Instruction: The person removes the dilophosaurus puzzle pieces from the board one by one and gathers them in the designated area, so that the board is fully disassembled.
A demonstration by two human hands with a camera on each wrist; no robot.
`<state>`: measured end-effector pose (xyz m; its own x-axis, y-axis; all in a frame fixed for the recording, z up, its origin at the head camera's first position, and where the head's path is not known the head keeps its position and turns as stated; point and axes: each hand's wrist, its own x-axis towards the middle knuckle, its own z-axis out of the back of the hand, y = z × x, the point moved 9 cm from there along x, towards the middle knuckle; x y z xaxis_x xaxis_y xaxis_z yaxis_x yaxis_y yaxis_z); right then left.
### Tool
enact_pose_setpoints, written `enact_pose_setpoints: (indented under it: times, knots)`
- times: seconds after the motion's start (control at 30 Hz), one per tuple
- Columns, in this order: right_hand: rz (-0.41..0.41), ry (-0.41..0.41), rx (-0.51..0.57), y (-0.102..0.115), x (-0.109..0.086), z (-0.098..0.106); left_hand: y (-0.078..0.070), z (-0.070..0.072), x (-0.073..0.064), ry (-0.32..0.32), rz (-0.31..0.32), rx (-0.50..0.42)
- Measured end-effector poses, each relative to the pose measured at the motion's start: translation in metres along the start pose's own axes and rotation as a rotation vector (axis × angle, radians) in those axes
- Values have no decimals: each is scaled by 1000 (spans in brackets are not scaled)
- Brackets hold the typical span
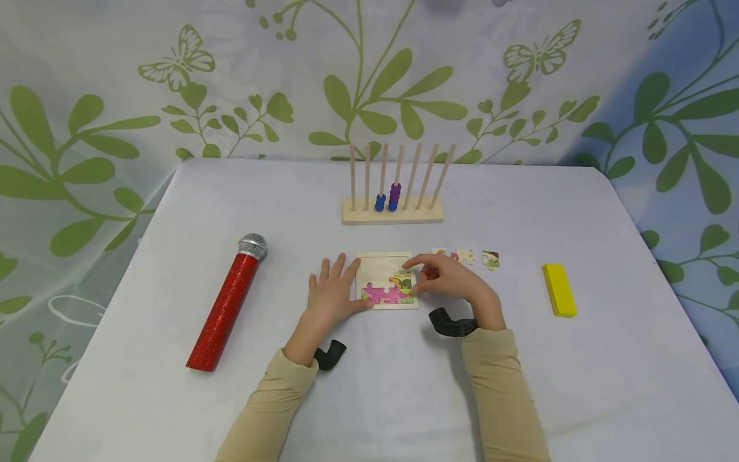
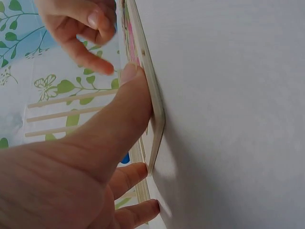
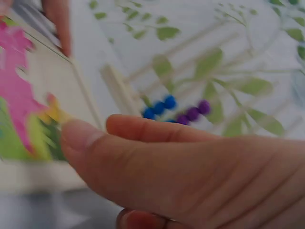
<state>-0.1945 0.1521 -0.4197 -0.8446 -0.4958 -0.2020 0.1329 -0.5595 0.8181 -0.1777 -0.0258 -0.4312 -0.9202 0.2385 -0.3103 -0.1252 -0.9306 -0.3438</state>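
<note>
A shallow wooden puzzle tray (image 1: 375, 266) lies in the middle of the table. Joined pink and green puzzle pieces (image 1: 381, 295) fill its near side and part of its right side. My left hand (image 1: 331, 292) steadies the tray from the left with spread fingers, its thumb (image 2: 128, 95) resting on the near left part. At the tray's right side is my right hand (image 1: 450, 277), index finger bent over the edge and thumb (image 3: 86, 138) close to the green and yellow piece. Nothing shows between that thumb and finger. Several loose puzzle pieces (image 1: 491, 259) lie behind the right hand, partly hidden by it.
A wooden bead rack (image 1: 392, 217) with upright pegs and blue and purple beads stands behind the tray. To the left lies a red glittery microphone (image 1: 225, 311); a yellow block (image 1: 559, 290) lies to the right. Patterned cloth (image 1: 231, 77) hangs behind the table.
</note>
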Motion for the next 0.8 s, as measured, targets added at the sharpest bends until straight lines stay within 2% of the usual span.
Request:
enact_pose_setpoints:
  times: [0.17, 0.4, 0.67, 0.8]
  knots:
    - [-12, -17, -69, 8, 12, -13, -1, 2, -1, -8, -6, -16]
    - [-50, -43, -75, 6, 12, -11, -2, 3, -2, -18, -20, -17]
    - [-75, -67, -163, 9, 12, -11, 0, 1, 0, -15, -16, -2]
    - [-88, -79, -151, 10, 11, -10, 0, 2, 0, -20, -17, 0]
